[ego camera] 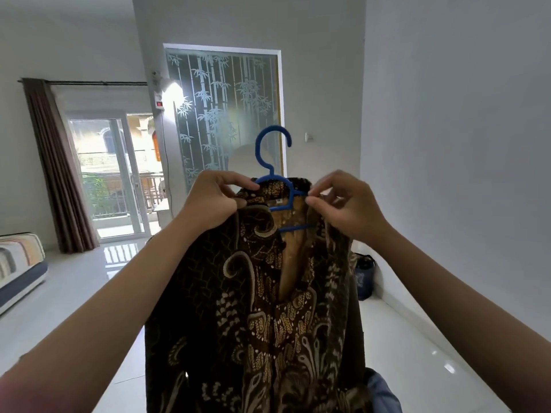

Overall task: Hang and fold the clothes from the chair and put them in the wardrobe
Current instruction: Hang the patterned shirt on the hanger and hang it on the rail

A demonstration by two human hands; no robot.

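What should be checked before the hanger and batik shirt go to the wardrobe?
1. Blue hanger inside the batik shirt collar: ok.
2. Hook free above the collar: ok.
3. Left hand gripping the collar: ok.
4. Right hand pinching the collar's other side: ok.
5. Front placket closed: not ok, the neck gapes open.
6. Wardrobe rail reachable: cannot tell, no wardrobe in view.

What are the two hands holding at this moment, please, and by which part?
Both hold the batik shirt on the blue hanger: left hand at the left shoulder by the collar, right hand pinching the right collar edge.
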